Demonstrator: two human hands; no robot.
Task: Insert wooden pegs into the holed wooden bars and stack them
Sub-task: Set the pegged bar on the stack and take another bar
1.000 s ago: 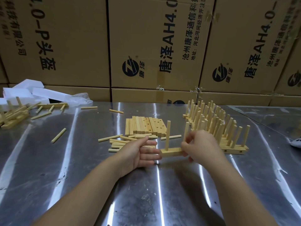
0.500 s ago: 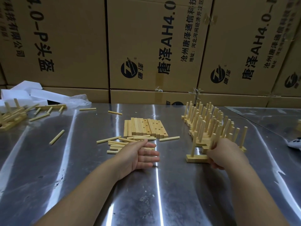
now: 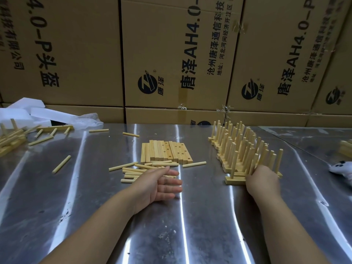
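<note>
A pegged wooden bar [image 3: 234, 181] stands on the steel table at the near end of a row of finished pegged bars [image 3: 245, 147]. My right hand [image 3: 262, 180] grips its right end, fingers curled around it. My left hand [image 3: 162, 184] rests on the table with fingers relaxed and straight, beside a heap of loose wooden pegs [image 3: 141, 169]. Behind the pegs lies a flat pack of holed wooden bars [image 3: 165, 151].
Stray pegs [image 3: 61, 164] lie at the left, with more pegged bars [image 3: 11, 138] and white foam [image 3: 24, 113] at the far left. Cardboard boxes [image 3: 171, 54] wall off the back. A white object [image 3: 341, 168] sits at the right edge.
My right hand has carried the pegged bar from the table's middle to the right, against the row of finished bars. My left hand has stayed by the pegs.
</note>
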